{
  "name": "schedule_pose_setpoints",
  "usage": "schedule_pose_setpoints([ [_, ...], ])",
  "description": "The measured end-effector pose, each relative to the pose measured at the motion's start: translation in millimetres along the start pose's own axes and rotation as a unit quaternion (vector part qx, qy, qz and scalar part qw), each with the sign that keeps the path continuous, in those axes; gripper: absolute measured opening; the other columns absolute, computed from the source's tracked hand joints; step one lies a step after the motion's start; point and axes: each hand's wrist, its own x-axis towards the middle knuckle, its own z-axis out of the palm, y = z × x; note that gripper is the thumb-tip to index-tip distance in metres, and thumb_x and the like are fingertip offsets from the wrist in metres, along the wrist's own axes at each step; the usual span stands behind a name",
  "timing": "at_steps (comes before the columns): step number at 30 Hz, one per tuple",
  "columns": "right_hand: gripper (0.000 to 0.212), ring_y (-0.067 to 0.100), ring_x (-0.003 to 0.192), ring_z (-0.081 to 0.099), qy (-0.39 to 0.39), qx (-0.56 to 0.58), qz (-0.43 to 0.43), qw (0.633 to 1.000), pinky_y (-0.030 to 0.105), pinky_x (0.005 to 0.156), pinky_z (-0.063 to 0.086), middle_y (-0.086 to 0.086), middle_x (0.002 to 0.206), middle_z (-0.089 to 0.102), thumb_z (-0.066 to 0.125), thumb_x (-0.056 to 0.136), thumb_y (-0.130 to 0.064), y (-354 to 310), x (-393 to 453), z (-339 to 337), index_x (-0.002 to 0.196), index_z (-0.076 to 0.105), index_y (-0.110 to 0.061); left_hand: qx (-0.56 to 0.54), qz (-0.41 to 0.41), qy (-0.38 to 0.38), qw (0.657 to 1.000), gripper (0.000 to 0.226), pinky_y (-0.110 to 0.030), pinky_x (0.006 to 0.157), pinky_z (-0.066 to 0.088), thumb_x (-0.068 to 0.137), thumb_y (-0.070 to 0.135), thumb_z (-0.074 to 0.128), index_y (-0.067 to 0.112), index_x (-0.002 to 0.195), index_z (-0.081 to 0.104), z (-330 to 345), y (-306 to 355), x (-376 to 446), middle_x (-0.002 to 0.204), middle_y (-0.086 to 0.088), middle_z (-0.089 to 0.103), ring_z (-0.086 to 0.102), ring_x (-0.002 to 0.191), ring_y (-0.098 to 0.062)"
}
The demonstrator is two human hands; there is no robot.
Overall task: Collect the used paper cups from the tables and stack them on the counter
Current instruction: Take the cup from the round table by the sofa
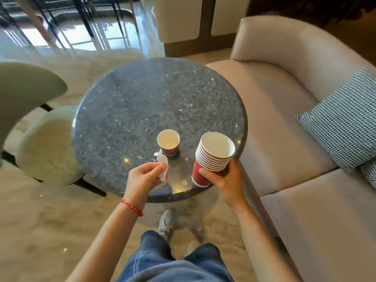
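A single red paper cup [168,142] stands upright on the round dark speckled table [154,102], near its front edge. Just in front of that cup, my left hand [143,178] pinches a crumpled white tissue [162,164] above the table. A tall stack of several nested red paper cups [212,156] is gripped by my right hand [223,180], tilted slightly, over the table's front right edge. The stack is to the right of the lone cup and apart from it.
A beige sofa [284,119] with a black-and-white checked cushion [343,121] runs along the right. A pale upholstered chair [40,135] stands to the left of the table. My legs and a shoe [165,222] are below, on a marbled floor.
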Motion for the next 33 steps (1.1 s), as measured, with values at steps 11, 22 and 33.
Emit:
schedule_pose_setpoints([
  [11,0.072,0.013,0.111,0.059,0.027,-0.007,-0.014,1.000,0.032,0.096,0.049,-0.005,0.114,0.063,0.083,0.056,-0.031,-0.5,77.7,84.7,0.120,0.053,-0.018,-0.045,-0.036,-0.001,0.998,0.005,-0.019,0.055,0.054,0.080,0.007,0.066,0.009,0.077,0.070,-49.9,21.4,78.3,0.063,-0.002,0.069,0.065,0.058,-0.011],
  [22,0.066,-0.010,0.102,0.053,0.050,-0.088,-0.021,0.995,0.003,0.080,0.040,-0.022,0.111,0.056,0.088,0.061,-0.022,34.0,112.1,119.4,0.107,0.046,-0.045,-0.008,-0.069,-0.015,0.997,0.010,-0.019,0.055,0.053,0.079,0.008,0.068,0.011,0.072,0.072,-57.3,20.2,122.8,0.062,-0.002,0.069,0.064,0.059,-0.011],
  [33,0.080,0.004,0.113,0.053,0.062,-0.106,0.047,0.991,0.026,0.092,0.047,-0.009,0.122,0.055,0.087,0.057,-0.033,79.7,106.3,134.4,0.120,0.039,-0.049,-0.005,-0.096,-0.017,0.995,0.010,-0.020,0.059,0.054,0.080,0.008,0.067,0.011,0.072,0.072,-74.1,12.6,140.4,0.062,0.000,0.070,0.065,0.059,-0.011],
])
